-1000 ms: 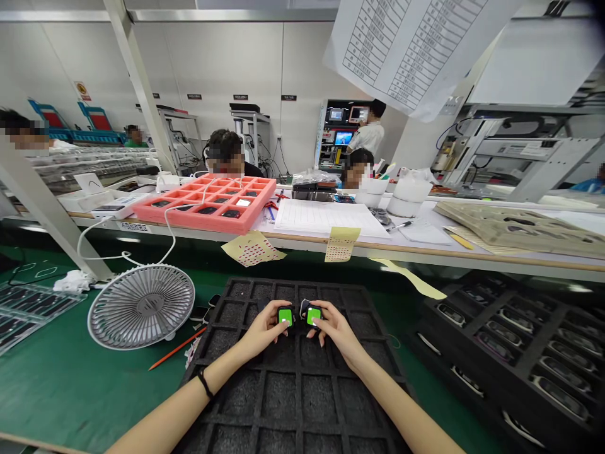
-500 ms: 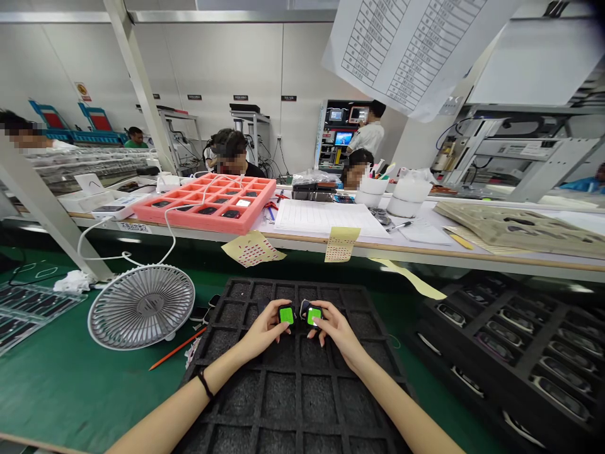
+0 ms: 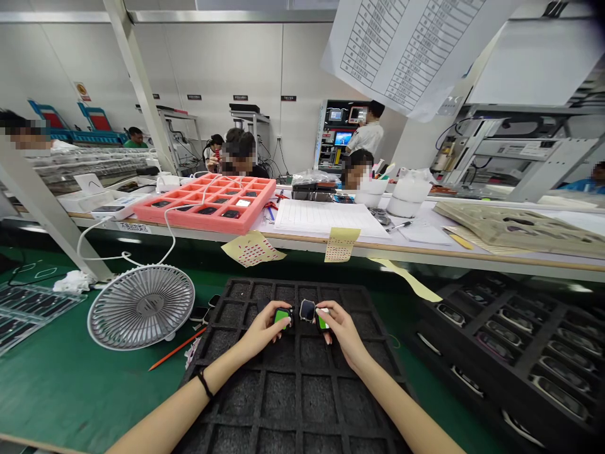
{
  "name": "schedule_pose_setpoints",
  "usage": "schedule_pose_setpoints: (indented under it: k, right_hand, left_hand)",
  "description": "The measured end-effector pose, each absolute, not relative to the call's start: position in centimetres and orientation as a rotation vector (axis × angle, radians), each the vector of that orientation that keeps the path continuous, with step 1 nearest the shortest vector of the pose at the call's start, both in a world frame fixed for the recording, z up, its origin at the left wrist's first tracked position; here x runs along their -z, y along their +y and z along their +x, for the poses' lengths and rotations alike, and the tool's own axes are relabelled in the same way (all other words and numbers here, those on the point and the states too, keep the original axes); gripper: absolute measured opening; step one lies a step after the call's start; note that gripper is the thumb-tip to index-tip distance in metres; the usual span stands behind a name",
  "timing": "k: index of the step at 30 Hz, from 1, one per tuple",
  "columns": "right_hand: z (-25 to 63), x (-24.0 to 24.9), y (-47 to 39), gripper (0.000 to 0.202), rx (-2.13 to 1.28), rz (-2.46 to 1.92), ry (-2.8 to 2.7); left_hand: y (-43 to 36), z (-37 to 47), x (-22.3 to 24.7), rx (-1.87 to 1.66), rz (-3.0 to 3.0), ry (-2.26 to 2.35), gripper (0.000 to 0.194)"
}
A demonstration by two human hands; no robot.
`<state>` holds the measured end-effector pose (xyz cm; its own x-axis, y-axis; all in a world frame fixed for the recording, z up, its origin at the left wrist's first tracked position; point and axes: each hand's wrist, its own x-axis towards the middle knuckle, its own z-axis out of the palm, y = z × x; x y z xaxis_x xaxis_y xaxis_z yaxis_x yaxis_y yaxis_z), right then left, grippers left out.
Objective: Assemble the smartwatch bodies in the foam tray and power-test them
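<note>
My left hand (image 3: 263,329) is closed around a small square smartwatch (image 3: 282,314) with a lit green screen, thumb on the glass. In my right hand (image 3: 344,329) is a second smartwatch (image 3: 323,321), its screen green and partly whitish, tilted and half covered by the thumb and fingers. Between the two hands a third watch (image 3: 307,309) with a dark screen and a pale metal rim is visible; whether it rests in the tray or touches my right fingers I cannot tell. Both hands are over a black foam tray (image 3: 297,388) with square compartments.
On the left stand a grey fan (image 3: 142,307) and an orange pencil (image 3: 177,349). Stacked black trays with oval devices (image 3: 562,372) are at right. The shelf ahead carries a pink foam tray (image 3: 246,221), papers (image 3: 326,215) and white cups (image 3: 371,189). Several people sit or stand beyond.
The watch in my right hand has shifted right and turned, its screen now partly whitish. The dark-screened watch between the hands has come into clear view. My left hand's watch has tilted slightly.
</note>
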<state>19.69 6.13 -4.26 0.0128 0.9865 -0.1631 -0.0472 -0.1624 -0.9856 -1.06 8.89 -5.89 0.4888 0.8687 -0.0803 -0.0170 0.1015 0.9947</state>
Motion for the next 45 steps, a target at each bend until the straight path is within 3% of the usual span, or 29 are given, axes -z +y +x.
schedule_pose_setpoints:
  k: [7, 15, 32, 38, 45]
  right_hand:
    - [19.7, 3.8, 6.1, 0.04, -1.383, -1.276, -1.019]
    - [19.3, 4.2, 6.1, 0.057, -1.45, -1.163, -1.147]
    - [19.4, 3.7, 6.0, 0.05, -1.453, -1.227, -1.116]
    - [19.4, 4.0, 6.0, 0.049, -1.482, -1.214, -1.147]
    - [18.9, 4.7, 5.9, 0.048, -1.534, -1.175, -1.237]
  left_hand:
    - [9.0, -1.1, 6.2, -0.789, 1.287, 0.84, 0.054]
    - [9.1, -1.1, 6.4, -0.821, 1.241, 0.775, 0.057]
    - [9.2, -1.2, 6.5, -0.803, 1.207, 0.762, 0.055]
    - [8.6, -1.2, 6.2, -0.785, 1.432, 0.759, 0.059]
    - [8.1, -1.2, 6.1, -0.826, 1.858, 0.874, 0.049]
